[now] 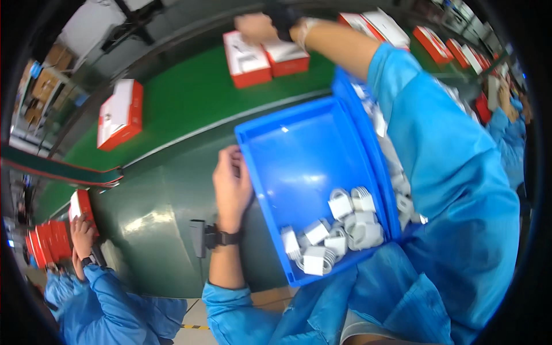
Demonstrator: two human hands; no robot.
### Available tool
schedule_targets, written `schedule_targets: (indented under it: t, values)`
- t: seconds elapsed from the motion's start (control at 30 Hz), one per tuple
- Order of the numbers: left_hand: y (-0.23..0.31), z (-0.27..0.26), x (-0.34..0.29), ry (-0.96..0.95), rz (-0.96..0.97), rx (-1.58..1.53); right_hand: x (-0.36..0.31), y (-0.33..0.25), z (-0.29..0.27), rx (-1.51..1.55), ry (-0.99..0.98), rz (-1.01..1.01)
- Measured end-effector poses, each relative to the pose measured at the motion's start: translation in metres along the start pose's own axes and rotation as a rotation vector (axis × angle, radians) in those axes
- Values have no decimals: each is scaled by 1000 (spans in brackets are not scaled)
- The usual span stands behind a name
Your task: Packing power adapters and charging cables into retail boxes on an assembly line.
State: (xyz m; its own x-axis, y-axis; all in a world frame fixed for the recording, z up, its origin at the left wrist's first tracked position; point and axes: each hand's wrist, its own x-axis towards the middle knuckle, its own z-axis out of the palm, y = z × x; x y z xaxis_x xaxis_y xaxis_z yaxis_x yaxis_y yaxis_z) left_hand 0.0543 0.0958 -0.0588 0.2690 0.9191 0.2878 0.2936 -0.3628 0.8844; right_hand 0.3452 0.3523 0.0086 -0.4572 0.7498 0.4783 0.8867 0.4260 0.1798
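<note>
My left hand [232,183] is at the outer left wall of a blue plastic bin [299,155], its fingers curled against the rim. White coiled charging cables [339,204] with block-shaped white ends lie heaped at the bin's near end. Stretched far forward over the green conveyor belt, my right hand [257,29] is above two red-and-white boxes side by side, a left box [247,60] and a right box [287,57]. Motion smears its fingers, so whether it holds anything is not visible. Both wrists wear dark bands.
Another red-and-white box [122,115] sits on the belt [178,92] to the left. A second blue bin [368,126] with white pieces stands under my right arm. More boxes [434,45] are at far right. At lower left, a co-worker's hand [82,236] touches a box near stacked red boxes [49,244].
</note>
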Motion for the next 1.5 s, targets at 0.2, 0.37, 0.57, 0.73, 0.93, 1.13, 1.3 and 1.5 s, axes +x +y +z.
schedule_targets:
  t: [0.2,0.37,0.57,0.73,0.93,1.13,1.3,1.5]
  values:
    - [-12,-6,2,-6,-49,-82,-76,-24,-226,415,-337,-230]
    - [-16,2,1,-55,-58,-63,-257,-15,-406,247,-368,81]
    - [52,-11,-20,141,-170,55,-518,-6,-481,123,-505,788]
    - [172,-12,-79,502,159,134,-614,-61,-427,128,-396,719]
    - [252,110,-156,-312,227,-121,-626,-7,-368,-5,-49,885]
    - [323,246,-98,-959,260,-42,-630,87,-343,688,-185,1267]
    - [315,337,-46,-972,400,135,-633,99,-357,1187,-21,1471]
    - [262,444,44,-715,71,316,-611,105,-340,1600,223,1263]
